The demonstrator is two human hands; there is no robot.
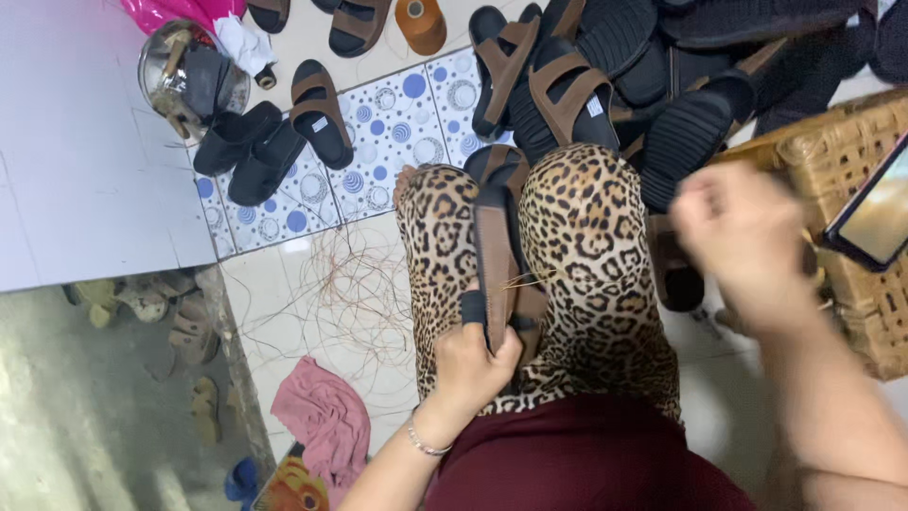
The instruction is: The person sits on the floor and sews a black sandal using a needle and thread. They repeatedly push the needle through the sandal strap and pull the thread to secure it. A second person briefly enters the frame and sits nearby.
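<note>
A brown-strapped black sandal (498, 237) lies along my lap, between my knees in leopard-print trousers (586, 246). My left hand (473, 364) grips its near end, thumb on the strap. Thin tan threads stick out of the sandal near its middle. My right hand (742, 241) is raised to the right, blurred, fingers closed; I cannot see what, if anything, is in it.
A heap of black and brown sandals (615, 66) lies ahead. More sandals (284, 132) sit on the dotted blue tiles, by a metal bowl (156, 76). Loose tan threads (331, 284) and a pink cloth (322, 416) are on the floor left. A wicker basket (842, 151) with a phone (875, 213) stands right.
</note>
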